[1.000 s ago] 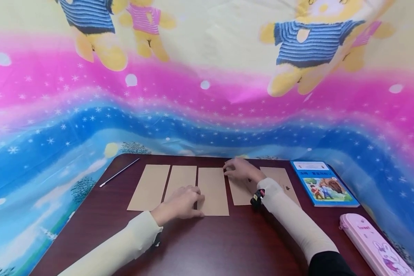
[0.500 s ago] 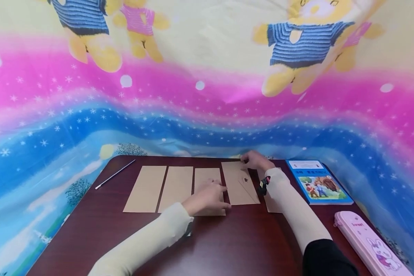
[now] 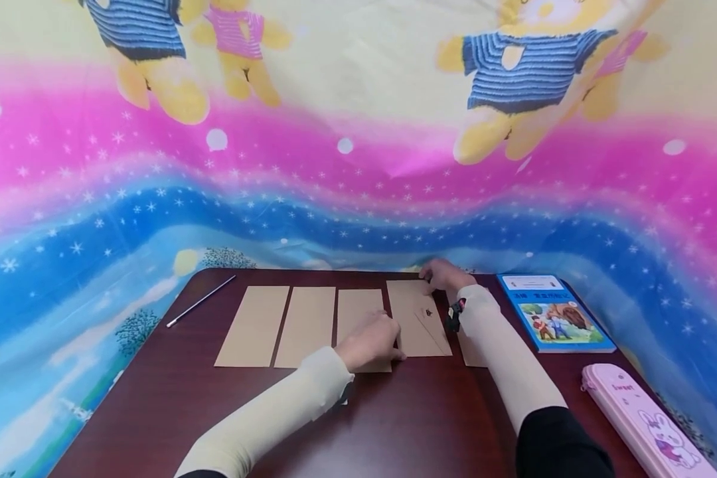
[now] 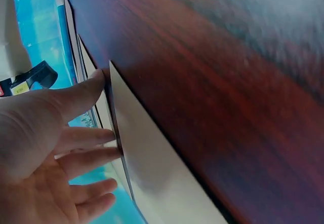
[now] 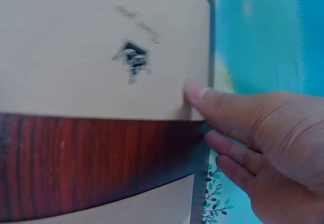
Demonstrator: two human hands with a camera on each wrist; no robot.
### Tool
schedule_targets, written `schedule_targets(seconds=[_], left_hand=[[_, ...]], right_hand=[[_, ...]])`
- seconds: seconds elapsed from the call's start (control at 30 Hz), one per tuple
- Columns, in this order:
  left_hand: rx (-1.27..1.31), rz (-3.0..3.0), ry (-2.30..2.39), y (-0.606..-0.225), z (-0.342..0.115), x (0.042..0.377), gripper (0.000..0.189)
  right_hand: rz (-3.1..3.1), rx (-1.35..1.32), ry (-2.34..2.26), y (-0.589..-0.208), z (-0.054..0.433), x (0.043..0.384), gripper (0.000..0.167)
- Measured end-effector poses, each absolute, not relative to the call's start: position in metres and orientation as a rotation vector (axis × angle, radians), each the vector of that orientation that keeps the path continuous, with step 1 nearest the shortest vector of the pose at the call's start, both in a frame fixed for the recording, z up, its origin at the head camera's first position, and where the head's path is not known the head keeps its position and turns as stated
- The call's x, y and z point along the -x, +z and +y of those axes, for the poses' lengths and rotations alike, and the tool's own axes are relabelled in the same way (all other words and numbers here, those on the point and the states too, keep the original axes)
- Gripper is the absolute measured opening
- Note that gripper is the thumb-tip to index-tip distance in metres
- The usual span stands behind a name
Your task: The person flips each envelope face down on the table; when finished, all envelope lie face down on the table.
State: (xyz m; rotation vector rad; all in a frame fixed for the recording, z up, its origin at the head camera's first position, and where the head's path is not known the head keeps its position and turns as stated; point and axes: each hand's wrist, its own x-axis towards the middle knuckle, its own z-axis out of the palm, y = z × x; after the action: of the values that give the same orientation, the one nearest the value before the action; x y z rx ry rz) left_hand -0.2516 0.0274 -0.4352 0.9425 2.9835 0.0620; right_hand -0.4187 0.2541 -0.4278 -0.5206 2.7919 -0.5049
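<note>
Several thin kraft-brown rectangles, like booklets, lie in a row across the table. My right hand (image 3: 445, 275) pinches the far right corner of the fourth rectangle (image 3: 406, 325). In the right wrist view, its thumb (image 5: 223, 105) lies on the corner of that rectangle (image 5: 76, 46), beside a dark printed emblem. Over the third rectangle (image 3: 355, 302), my left hand (image 3: 370, 342) reaches to the gap before the fourth. The left wrist view has its fingertips (image 4: 109, 153) right at a rectangle's long edge, with the thumb stretched out. My right sleeve covers much of the fifth rectangle (image 3: 472, 352).
Two more brown rectangles, the first (image 3: 251, 325) and the second (image 3: 305, 325), lie at the left. Beyond them is a thin silvery stick (image 3: 200, 302). A blue picture book (image 3: 556, 315) and a pink pencil case (image 3: 645, 415) line the right side. A printed curtain (image 3: 358, 166) hangs behind.
My right hand has moved right to the far corner of the fourth rectangle, whose near end now sits straighter. The left hand has slid right across the third one.
</note>
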Motion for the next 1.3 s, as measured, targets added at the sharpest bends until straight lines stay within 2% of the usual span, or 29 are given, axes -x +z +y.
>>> schedule_targets(seconds=[0.13, 0.3, 0.43, 0.6, 0.8, 0.9, 1.3], left_hand=[[-0.960, 3.006, -0.055, -0.438, 0.028, 0.254, 0.020], [-0.941, 2.997, -0.131, -0.436, 0.032, 0.255, 0.027], [-0.928, 2.979, -0.085, -0.435, 0.033, 0.256, 0.025], [-0.935, 2.961, -0.056, -0.436, 0.032, 0.256, 0.023], [-0.914, 2.934, -0.022, -0.434, 0.030, 0.259, 0.022], [-0.902, 2.920, 0.019, -0.433, 0.028, 0.259, 0.020], [-0.900, 2.926, 0.039, -0.432, 0.026, 0.257, 0.025]], right_hand=[[2.763, 0.515, -0.481, -0.424, 0.251, 0.418, 0.049], [2.723, 0.475, -0.492, -0.419, 0.253, 0.417, 0.051], [2.687, 0.416, -0.564, -0.420, 0.260, 0.420, 0.045], [2.727, 0.491, -0.610, -0.426, 0.272, 0.424, 0.034], [2.811, 0.581, -0.747, -0.434, 0.287, 0.419, 0.046], [2.859, 0.611, -0.749, -0.441, 0.291, 0.416, 0.037], [2.901, 0.590, -0.798, -0.447, 0.306, 0.412, 0.027]])
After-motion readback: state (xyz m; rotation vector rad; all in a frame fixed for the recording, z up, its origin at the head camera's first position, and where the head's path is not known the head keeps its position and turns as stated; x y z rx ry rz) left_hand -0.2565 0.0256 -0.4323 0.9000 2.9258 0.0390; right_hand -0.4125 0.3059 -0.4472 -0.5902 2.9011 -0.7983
